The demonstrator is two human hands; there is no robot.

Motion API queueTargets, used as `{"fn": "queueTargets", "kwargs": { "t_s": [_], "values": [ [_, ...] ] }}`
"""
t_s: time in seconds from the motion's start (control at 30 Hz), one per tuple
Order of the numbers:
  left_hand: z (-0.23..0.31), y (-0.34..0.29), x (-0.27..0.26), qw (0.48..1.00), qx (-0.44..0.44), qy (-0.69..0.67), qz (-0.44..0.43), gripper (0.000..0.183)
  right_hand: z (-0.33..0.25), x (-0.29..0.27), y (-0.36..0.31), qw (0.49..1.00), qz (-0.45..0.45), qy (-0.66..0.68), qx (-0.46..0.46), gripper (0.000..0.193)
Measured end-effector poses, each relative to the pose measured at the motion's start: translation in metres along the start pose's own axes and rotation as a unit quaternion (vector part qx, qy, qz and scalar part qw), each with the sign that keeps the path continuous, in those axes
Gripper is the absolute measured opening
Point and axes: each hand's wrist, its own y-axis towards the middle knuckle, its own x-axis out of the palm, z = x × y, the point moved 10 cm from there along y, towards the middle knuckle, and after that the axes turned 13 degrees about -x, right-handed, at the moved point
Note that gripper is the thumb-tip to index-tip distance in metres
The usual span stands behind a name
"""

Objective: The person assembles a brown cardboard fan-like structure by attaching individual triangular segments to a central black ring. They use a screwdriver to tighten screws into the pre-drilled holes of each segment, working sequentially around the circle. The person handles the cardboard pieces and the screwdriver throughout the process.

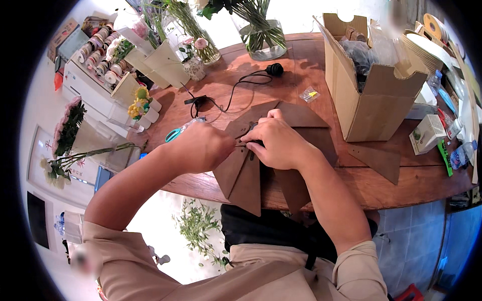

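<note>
Brown flat tapered panels [241, 183] with small holes near their narrow ends lie overlapped like a fan at the table's near edge, some jutting over it. Over the middle of this fan, my left hand [211, 145] is closed, its fingertips meeting a thin dark piece that I cannot make out. Close beside it, my right hand [276, 138] is also closed, thumb and fingers pinched at a small dark part where the narrow ends come together. What either hand grips is mostly hidden. A separate brown panel [379, 163] lies flat to the right.
A cardboard box [376, 105] with plastic-wrapped items stands right of the panels. Behind them lie a black cord with a socket [274, 69] and a small clear packet [310, 94]. Teal-handled scissors [173, 134] rest by my left forearm. A glass vase [263, 42] of stems stands at the back.
</note>
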Motion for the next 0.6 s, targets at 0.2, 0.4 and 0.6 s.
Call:
{"fn": "queueTargets", "kwargs": {
  "t_s": [0.2, 0.4, 0.6],
  "values": [
    [-0.042, 0.001, 0.029, 0.859, -0.358, -0.303, -0.207, 0.016, 0.0, 0.001, 0.001, 1.0, -0.006, 0.005, 0.003, 0.021],
    [-0.02, 0.004, 0.015, 0.964, -0.167, -0.198, -0.056, 0.009, 0.001, 0.002, -0.001, 1.0, -0.001, 0.001, 0.006, 0.021],
    [-0.005, -0.004, 0.019, 0.998, -0.046, -0.041, -0.021, 0.006, 0.001, 0.001, -0.003, 1.0, 0.0, 0.003, 0.013, 0.022]
  ]
}}
